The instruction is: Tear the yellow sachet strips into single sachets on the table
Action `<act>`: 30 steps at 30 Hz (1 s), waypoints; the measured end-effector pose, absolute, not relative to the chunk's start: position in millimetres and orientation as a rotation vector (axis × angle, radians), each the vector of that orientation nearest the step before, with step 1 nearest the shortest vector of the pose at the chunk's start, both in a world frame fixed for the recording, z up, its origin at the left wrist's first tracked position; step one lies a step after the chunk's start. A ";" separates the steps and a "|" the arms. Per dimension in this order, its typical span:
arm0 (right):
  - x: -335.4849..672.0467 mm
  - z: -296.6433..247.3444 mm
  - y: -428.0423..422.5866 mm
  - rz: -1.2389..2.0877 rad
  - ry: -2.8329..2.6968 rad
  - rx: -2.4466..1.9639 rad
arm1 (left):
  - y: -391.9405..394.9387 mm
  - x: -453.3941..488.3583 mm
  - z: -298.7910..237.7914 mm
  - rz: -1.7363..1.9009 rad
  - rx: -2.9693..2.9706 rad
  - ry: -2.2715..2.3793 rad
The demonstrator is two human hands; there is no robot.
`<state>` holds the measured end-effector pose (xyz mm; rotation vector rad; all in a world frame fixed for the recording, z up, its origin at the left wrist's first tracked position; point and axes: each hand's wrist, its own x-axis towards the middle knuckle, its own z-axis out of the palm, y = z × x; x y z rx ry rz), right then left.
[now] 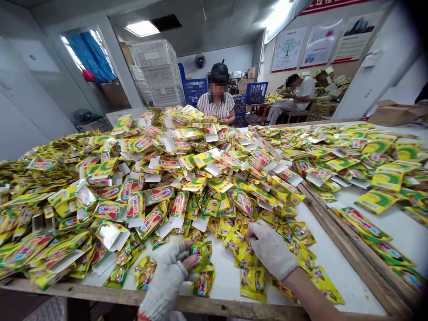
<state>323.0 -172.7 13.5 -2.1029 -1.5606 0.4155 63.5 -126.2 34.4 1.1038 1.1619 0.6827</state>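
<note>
My left hand, in a white fingerless glove, pinches a small green and yellow sachet near the table's front edge. My right hand, also gloved, lies curled on top of several loose sachets just to the right. Right behind both hands rises a big heap of yellow folded cartons with open white flaps, mixed with more sachets. A few sachets lie flat on the white tabletop between and in front of my hands.
A wooden strip splits the table; more cartons cover the right part. A person in a striped shirt sits across the table, another person farther back. White crates, blue baskets and a cardboard box stand behind.
</note>
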 end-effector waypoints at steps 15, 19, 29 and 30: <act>307.3 20.5 -181.1 0.525 -1.506 -2.030 | -135.9 96.6 25.4 0.757 0.892 1.109; 292.7 26.7 -193.2 0.816 -1.303 -1.798 | -141.1 108.5 29.8 0.732 0.861 0.979; 279.6 6.6 -199.9 1.019 -1.307 -1.562 | -139.6 108.4 19.8 0.595 1.247 0.826; 279.7 5.0 -199.7 1.018 -1.301 -1.563 | -136.8 107.1 23.1 0.580 1.343 0.846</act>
